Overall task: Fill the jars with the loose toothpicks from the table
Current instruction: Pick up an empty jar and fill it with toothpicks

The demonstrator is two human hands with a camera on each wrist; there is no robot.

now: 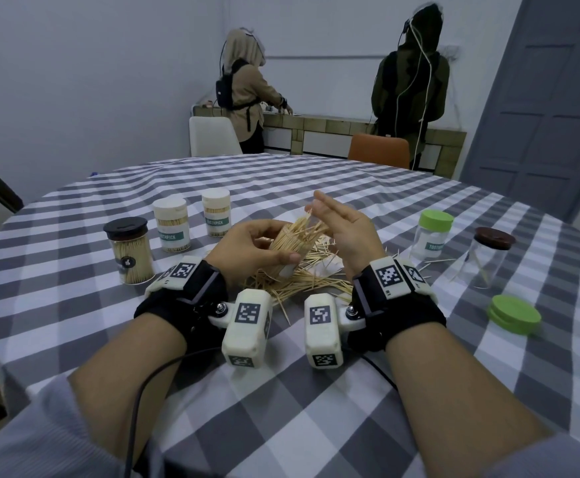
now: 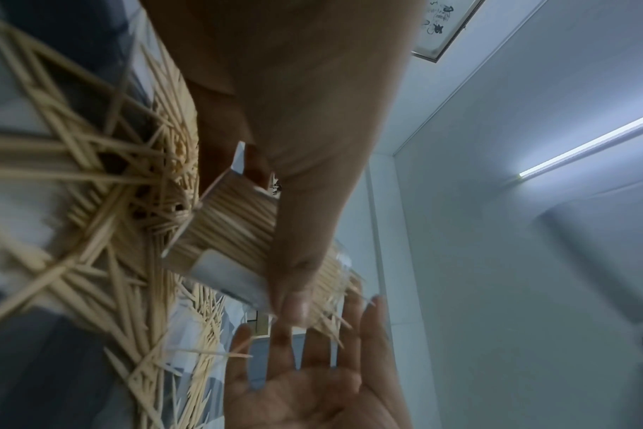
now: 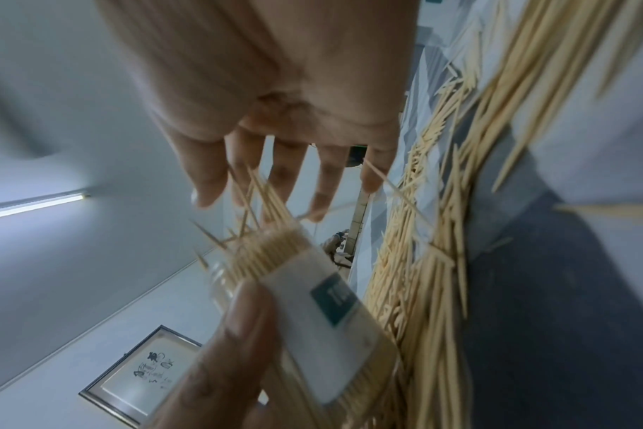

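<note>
My left hand [image 1: 257, 248] grips a clear jar [image 1: 290, 248] packed with toothpicks, tilted with its mouth up and to the right; the jar [image 2: 231, 232] shows its white label [image 3: 323, 319] in the wrist views. Several toothpicks [image 1: 307, 224] stick out unevenly from the mouth. My right hand [image 1: 342, 229] is open, fingers straight, its palm at the protruding tips [image 3: 261, 203]. Under both hands lies a heap of loose toothpicks [image 1: 302, 281] on the checked tablecloth [image 1: 316, 391].
Left of my hands stand a black-lidded jar [image 1: 129, 251] and two white-lidded jars [image 1: 172, 225], [image 1: 216, 212], all full. On the right are a green-lidded jar [image 1: 431, 236], a brown-lidded near-empty jar [image 1: 488, 258] and a loose green lid [image 1: 514, 313]. Two people stand at the far counter.
</note>
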